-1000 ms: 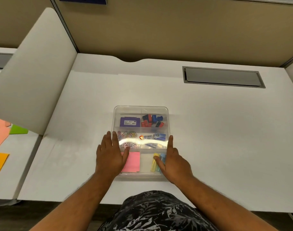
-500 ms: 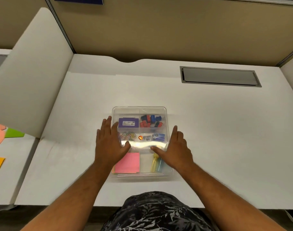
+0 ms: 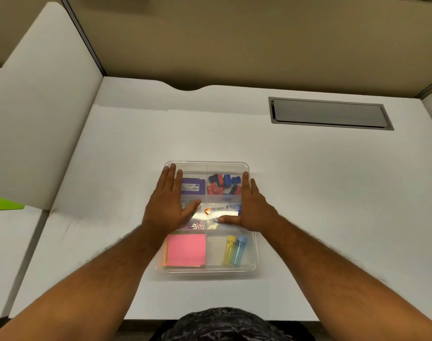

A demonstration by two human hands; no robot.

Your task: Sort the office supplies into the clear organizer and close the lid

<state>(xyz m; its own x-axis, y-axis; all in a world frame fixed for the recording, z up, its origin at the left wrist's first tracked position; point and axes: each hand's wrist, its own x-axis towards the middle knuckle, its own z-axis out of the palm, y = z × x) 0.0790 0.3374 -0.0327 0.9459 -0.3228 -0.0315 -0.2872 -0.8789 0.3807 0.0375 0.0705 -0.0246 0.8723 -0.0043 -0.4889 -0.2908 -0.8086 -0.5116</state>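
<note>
Clear plastic organizer sits at the desk's 6 o'clock, supplies sorted inside, lid seemingly on. Left hand and right hand lie flat on the lid, fingers straight and together, thumbs spread inward. To seat it well, press evenly at 9 and 3 o'clock edges, then the 12 o'clock corners

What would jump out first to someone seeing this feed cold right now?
The clear organizer in the middle of the white desk, with the left hand and right hand pressed flat on its lid over the far and middle rows. Through the plastic, the pink sticky notes at near left catch the eye, then the red and blue clips at far right.
</note>
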